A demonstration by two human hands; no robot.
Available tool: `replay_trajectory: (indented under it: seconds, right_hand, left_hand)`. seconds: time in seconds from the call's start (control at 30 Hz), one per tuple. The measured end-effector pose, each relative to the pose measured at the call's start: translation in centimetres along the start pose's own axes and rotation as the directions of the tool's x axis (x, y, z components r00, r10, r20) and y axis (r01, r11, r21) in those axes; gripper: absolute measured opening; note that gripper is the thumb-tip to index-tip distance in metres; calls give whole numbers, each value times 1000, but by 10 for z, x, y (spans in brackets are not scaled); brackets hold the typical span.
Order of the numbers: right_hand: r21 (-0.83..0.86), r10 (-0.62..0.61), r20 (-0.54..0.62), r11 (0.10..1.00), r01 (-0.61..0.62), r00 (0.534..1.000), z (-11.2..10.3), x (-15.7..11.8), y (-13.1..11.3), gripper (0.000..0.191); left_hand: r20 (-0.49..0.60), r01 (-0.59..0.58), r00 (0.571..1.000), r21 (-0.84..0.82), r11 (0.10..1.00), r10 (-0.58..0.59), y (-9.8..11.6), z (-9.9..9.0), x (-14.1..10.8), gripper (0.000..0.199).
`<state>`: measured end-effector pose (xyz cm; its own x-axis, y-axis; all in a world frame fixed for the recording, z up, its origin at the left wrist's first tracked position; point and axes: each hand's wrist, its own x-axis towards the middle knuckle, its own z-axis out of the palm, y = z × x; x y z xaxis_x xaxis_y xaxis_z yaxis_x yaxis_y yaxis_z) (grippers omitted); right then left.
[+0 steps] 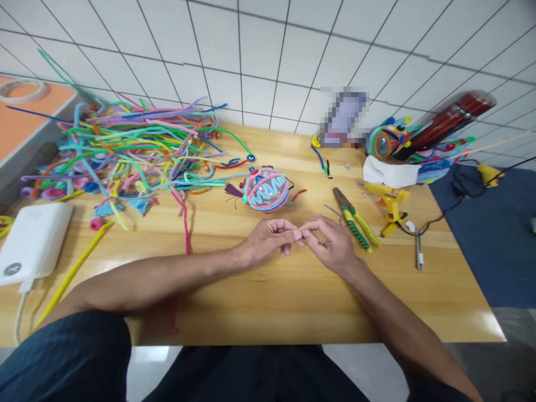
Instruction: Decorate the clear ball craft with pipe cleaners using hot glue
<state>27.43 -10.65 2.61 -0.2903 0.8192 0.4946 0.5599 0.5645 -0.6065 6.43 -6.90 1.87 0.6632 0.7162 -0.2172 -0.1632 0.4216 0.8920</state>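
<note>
My left hand (274,239) and my right hand (329,240) meet fingertip to fingertip above the wooden table. Both are pinched closed, and whatever sits between the fingertips is too small to make out. Just beyond them lies a rounded ornament (268,191), clear in the middle, wrapped in pink and blue pipe cleaners with a purple tuft at its left end. Right of my right hand are pliers (355,220) with green and yellow handles. A red pipe cleaner (186,223) lies to the left, partly hidden under my left forearm.
A heap of coloured pipe cleaners (142,145) covers the back left. A white power bank (36,240) with a cable lies at left. On the right are a yellow glue gun (389,201), a craft knife (419,251), white paper (389,172) and a dark red flask (454,123) against the tiled wall.
</note>
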Motion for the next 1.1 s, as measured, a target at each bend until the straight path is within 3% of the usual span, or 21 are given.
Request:
replay_trajectory:
  seconds: [0.2, 0.5, 1.1]
  right_hand:
    - [-1, 9, 4, 1000, -9, 1000, 4, -5, 5, 14]
    - [-39, 29, 56, 999, -27, 998, 7, -7, 6, 16]
    - [14, 94, 95, 995, -96, 991, 7, -11, 7, 14]
  left_hand:
    - [-58, 49, 997, 77, 996, -45, -4, -4, 3, 52]
    - [-68, 18, 998, 190, 982, -5, -12, -6, 2, 38]
    - [-22, 23, 1000, 204, 979, -19, -12, -9, 0, 40]
